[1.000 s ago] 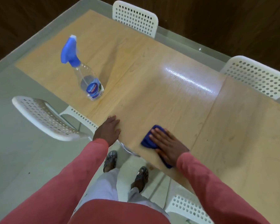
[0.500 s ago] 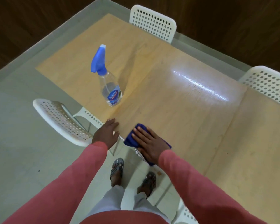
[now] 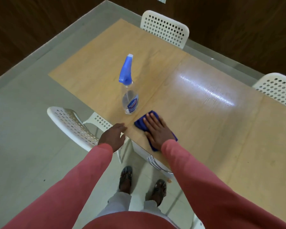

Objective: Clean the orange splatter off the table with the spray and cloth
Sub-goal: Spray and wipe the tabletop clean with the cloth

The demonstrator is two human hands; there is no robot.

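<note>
A blue cloth (image 3: 140,123) lies on the light wooden table (image 3: 196,113) near its front edge. My right hand (image 3: 157,130) presses flat on the cloth with straight fingers. My left hand (image 3: 113,135) rests with its fingertips on the table's edge, just left of the cloth, holding nothing. A clear spray bottle (image 3: 130,98) with a blue trigger head stands upright on the table just beyond both hands. No orange splatter shows on the tabletop around the cloth.
A white perforated chair (image 3: 73,126) is at the table's left, another (image 3: 165,28) at the far side, a third (image 3: 277,90) far right. A small orange spot (image 3: 169,180) is on the floor near my feet. Dark wood walls surround the room.
My right hand has slid the cloth to the left along the front edge, toward the spray bottle. My left hand stays on the table's edge. The view has shifted left.
</note>
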